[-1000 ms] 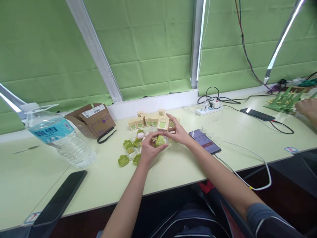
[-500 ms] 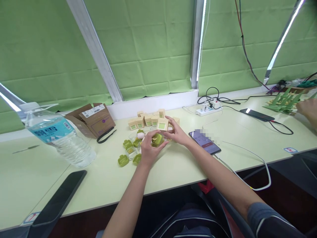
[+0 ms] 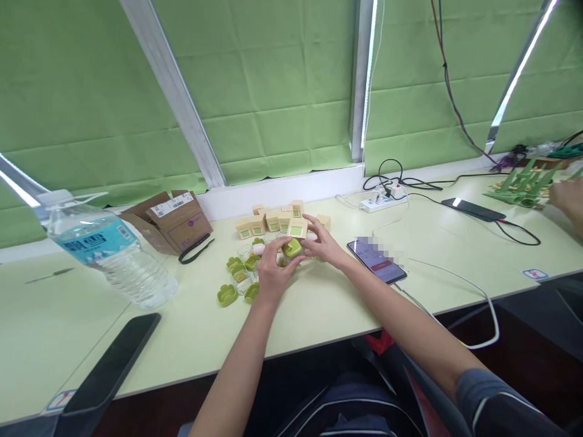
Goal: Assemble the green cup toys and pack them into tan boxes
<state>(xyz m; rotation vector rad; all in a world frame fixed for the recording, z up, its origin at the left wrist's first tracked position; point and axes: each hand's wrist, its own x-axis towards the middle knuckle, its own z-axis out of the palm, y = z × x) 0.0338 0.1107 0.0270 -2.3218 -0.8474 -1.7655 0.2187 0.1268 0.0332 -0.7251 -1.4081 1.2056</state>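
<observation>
My left hand (image 3: pixel 272 271) is closed around a small green lidded piece (image 3: pixel 292 247), its thumb below and fingers above. Just behind that piece, my right hand (image 3: pixel 322 244) grips a small tan cardboard box (image 3: pixel 297 228) with a green window, index finger along the box's right side. The green piece and the box are close together; whether they touch I cannot tell. Left of my hands lie several green flower-shaped dishes (image 3: pixel 226 295) and small clear cups (image 3: pixel 243 283). More little tan boxes (image 3: pixel 258 227) stand in a group behind.
A large water bottle (image 3: pixel 113 249) and an opened brown carton (image 3: pixel 170 221) stand at left, near a black phone (image 3: pixel 112 361). To the right lie a lit phone (image 3: pixel 377 261), a power strip (image 3: pixel 383 202) and cables. Another person's hand (image 3: pixel 567 197) is at far right beside green parts (image 3: pixel 523 188).
The green piece has risen slightly and turned in my left hand, showing more of its top. The small box in my right hand has shifted a little with a slight tilt.
</observation>
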